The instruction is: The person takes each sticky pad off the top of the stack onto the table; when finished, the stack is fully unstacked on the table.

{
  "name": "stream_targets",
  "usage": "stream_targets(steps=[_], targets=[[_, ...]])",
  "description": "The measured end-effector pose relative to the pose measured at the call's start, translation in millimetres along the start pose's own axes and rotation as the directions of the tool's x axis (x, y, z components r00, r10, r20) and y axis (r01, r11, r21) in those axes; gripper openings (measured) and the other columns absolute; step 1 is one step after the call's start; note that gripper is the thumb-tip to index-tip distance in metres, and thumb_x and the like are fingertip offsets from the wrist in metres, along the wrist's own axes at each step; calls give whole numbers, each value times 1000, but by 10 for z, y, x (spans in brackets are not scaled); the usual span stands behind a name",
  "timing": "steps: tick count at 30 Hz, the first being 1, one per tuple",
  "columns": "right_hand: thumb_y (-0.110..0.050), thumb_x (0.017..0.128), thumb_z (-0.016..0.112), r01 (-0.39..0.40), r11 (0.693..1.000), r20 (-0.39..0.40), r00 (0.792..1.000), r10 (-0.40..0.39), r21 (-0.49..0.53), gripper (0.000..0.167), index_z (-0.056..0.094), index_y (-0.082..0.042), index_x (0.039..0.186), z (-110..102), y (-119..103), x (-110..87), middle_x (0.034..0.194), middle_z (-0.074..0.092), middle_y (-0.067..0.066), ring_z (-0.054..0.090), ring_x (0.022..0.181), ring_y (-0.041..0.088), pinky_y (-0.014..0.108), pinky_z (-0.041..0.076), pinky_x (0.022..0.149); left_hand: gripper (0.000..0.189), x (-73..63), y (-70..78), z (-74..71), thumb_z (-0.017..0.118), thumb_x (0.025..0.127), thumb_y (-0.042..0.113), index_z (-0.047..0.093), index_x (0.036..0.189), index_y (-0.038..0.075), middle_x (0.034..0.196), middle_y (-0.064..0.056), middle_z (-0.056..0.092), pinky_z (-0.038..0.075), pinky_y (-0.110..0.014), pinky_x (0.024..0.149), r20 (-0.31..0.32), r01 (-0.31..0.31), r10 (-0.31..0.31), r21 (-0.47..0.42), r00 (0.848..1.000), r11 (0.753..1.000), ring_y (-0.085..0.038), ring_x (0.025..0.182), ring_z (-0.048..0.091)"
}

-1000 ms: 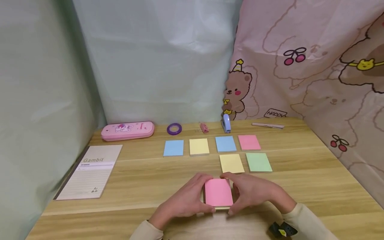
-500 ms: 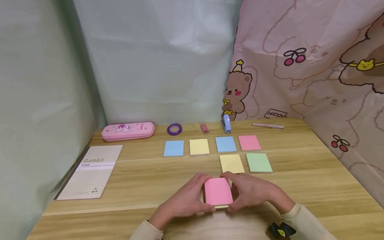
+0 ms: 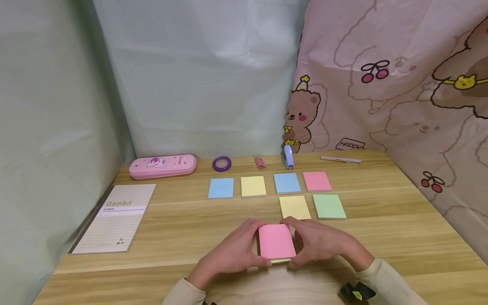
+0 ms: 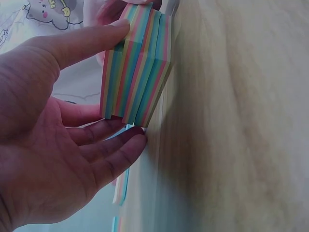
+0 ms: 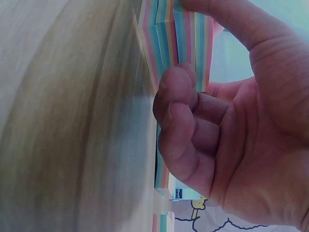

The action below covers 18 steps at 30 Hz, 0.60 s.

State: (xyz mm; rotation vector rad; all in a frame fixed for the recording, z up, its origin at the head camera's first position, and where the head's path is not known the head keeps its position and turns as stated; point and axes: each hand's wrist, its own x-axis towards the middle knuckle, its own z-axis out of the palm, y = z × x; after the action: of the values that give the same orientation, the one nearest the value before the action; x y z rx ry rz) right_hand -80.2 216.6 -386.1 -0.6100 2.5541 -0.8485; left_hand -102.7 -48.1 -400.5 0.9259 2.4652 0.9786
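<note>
Paper stack (image 3: 277, 241), lower centre, probably light and slip-prone; left hand (image 3: 237, 250) and right hand (image 3: 319, 240) sensibly grip its sides.

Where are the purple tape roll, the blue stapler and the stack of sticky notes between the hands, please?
purple tape roll (image 3: 214, 164): head view, on the ring's left side.
blue stapler (image 3: 288, 157): head view, on its body's middle.
stack of sticky notes (image 3: 277, 241): head view, on the pink top.

Desk corner (image 3: 183, 233) with notebook (image 3: 116, 224), stapler (image 3: 288, 158)
</note>
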Motion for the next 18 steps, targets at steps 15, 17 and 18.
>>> stream_targets(steps=[15, 17, 18], targets=[[-42, 73, 94, -12, 1000, -6, 1000, 12, -1, 82, 53, -23, 142, -14, 35, 7, 69, 58, -10, 49, 61, 3, 24, 39, 54, 84, -12, -35, -73, 95, 74, 37, 58, 144, 12, 132, 3, 60, 51, -45, 109, -25, 14, -13, 31, 1000, 999, -18, 121, 59], [-43, 73, 94, -18, 1000, -9, 1000, 18, -10, 83, 54, -23, 143, -18, 31, 5, 68, 56, -11, 47, 61, 3, 24, 37, 54, 83, -14, -45, -94, 96, 74, 36, 59, 144, 11, 133, 3, 60, 51, -45, 109, -22, 9, -8, 37, 1000, 999, -18, 121, 59], [-44, 73, 94, -19, 1000, -11, 1000, 19, -15, 83, 53, -23, 143, -19, 27, 4, 68, 54, -11, 45, 61, 3, 24, 35, 54, 83, -16, -51, -109, 95, 74, 36, 59, 144, 11, 133, 3, 60, 50, -45, 110, -19, 9, -9, 39, 1000, 999, -18, 121, 59]])
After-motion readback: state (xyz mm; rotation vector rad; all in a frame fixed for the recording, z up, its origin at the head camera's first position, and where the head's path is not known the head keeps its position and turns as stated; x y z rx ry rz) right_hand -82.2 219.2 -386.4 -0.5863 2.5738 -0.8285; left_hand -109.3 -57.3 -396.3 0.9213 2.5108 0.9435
